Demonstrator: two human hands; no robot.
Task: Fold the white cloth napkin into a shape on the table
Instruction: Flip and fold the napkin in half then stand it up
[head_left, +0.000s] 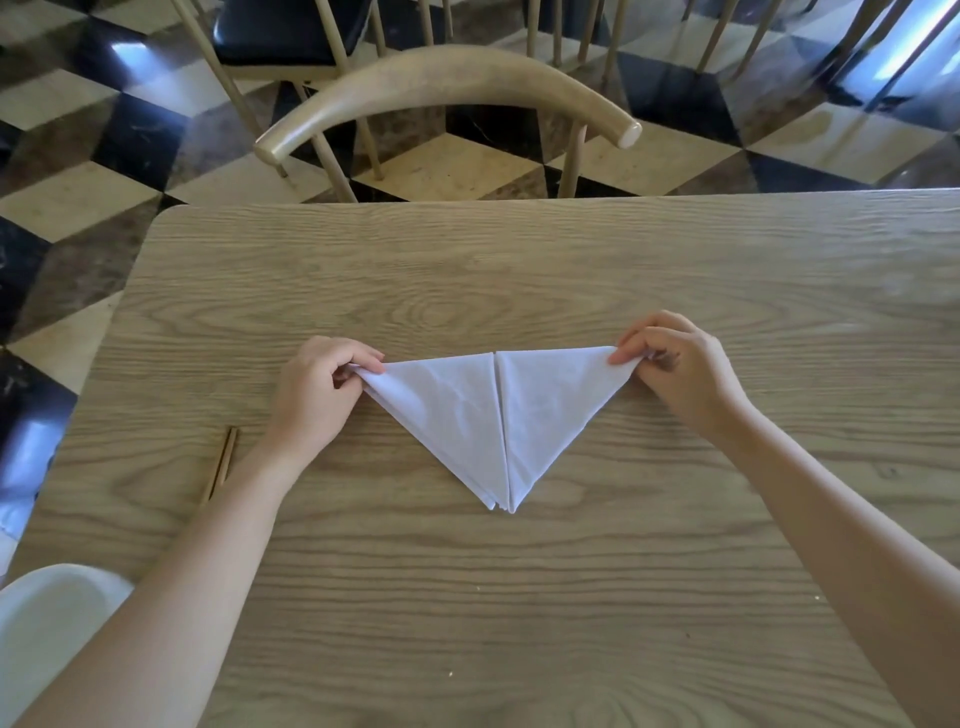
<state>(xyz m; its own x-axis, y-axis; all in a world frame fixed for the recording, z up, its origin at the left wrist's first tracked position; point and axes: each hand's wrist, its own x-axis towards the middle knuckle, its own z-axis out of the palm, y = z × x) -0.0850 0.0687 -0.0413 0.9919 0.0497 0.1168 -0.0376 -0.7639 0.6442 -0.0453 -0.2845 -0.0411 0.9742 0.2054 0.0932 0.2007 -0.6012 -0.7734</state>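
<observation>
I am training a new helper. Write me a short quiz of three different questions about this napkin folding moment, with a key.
1. True or false: the white napkin lies on the wooden table as a triangle pointing toward the person.
2. Which corners do the left hand and right hand pinch? A) the two far side corners B) the near tip
3. Fill in: the chopsticks lie beside the ____ forearm.

Key: 1 true; 2 A; 3 left.
</observation>
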